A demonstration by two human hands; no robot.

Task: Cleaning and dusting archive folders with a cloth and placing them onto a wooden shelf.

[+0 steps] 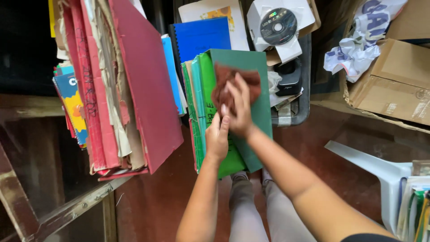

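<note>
A stack of green folders (pixel 251 67) rests on my lap, the top one dark green. My right hand (pixel 239 110) presses a brown-red cloth (pixel 226 83) flat against the dark green cover. My left hand (pixel 217 136) grips the stack's lower edge, over a bright green folder (pixel 207 89), thumb against my right hand. My legs in grey trousers (pixel 251 201) show below the stack.
Red folders and worn paper files (pixel 134 80) lean at the left beside colourful notebooks (pixel 71 96). Blue folders (pixel 201 36) lie behind. A disc in a white sleeve (pixel 278 26) tops a dark tray (pixel 302 89). Cardboard boxes (pixel 398 85) and a white plastic chair (pixel 380 170) stand at right.
</note>
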